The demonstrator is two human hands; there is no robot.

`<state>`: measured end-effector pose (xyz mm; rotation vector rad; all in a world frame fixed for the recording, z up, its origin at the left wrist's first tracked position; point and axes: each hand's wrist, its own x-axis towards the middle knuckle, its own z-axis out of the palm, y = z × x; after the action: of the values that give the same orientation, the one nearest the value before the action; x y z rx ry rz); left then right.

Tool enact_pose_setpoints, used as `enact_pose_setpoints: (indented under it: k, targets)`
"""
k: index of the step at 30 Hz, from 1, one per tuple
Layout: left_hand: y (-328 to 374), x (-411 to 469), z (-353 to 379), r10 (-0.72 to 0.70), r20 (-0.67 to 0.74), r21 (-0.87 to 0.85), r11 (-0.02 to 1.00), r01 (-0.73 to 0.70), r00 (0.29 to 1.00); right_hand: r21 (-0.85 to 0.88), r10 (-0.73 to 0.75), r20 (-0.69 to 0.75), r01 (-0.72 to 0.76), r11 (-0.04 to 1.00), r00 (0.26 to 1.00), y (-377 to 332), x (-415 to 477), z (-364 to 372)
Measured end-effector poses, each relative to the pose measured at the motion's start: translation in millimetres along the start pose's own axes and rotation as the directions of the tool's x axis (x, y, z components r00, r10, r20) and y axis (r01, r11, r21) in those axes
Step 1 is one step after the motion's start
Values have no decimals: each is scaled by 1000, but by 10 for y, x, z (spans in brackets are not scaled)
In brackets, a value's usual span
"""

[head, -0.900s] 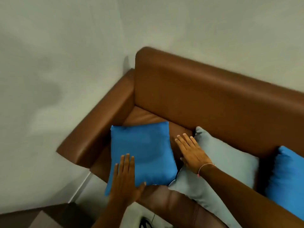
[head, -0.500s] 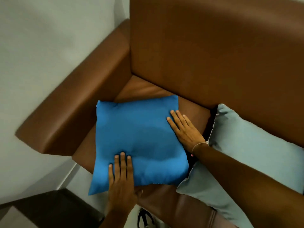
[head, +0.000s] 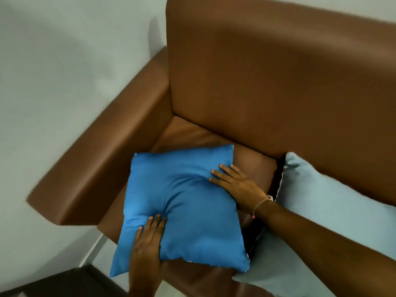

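blue cushion [head: 184,202] flat on brown sofa [head: 267,82] seat, left hand [head: 147,245] and right hand [head: 237,183] pressing it with flat, straight fingers, pale cushion [head: 321,202] beside.

Sofa backrest [head: 278,82] cut off at top and right edges, pale blue cushion [head: 325,202] partly behind the right forearm [head: 310,232], thumbs of left hand [head: 146,245] and right hand [head: 235,183] out of sight at the blue cushion [head: 184,206], left forearm [head: 141,284] cut by bottom edge, armrest [head: 102,157] outline blurred.
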<state>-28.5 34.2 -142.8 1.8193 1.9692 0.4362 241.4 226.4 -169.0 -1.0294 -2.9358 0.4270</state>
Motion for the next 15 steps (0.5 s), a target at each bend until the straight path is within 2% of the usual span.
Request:
enact_pose_setpoints:
  k: [2,5,8,10,12,15]
  targets:
    - [-7,98,-322,34,-69,-103,994,-41,997,27,6,-39,-5,1000,999,-79,22,-172]
    - [13,284,-855,-15,-111,-113,994,2,994,130,38,-167,-16,991,985,-167,48,-512]
    - [186,702,-1463,6,-22,-23,1000,-7,1000,334,161,-271,-65,940,949,-199,44,-827]
    - [288,1082,-1776,29,30,55,998,-31,999,425,292,-355,-124,896,888,-192,42,-948]
    - [349,1526,-1994,48,-14,92,995,-46,999,573,448,-378,-175,801,810,-200,88,-1111]
    - [459,2192,-2185,118,6,-33,992,-118,993,710,590,-389,-178,682,707,-152,259,-1417]
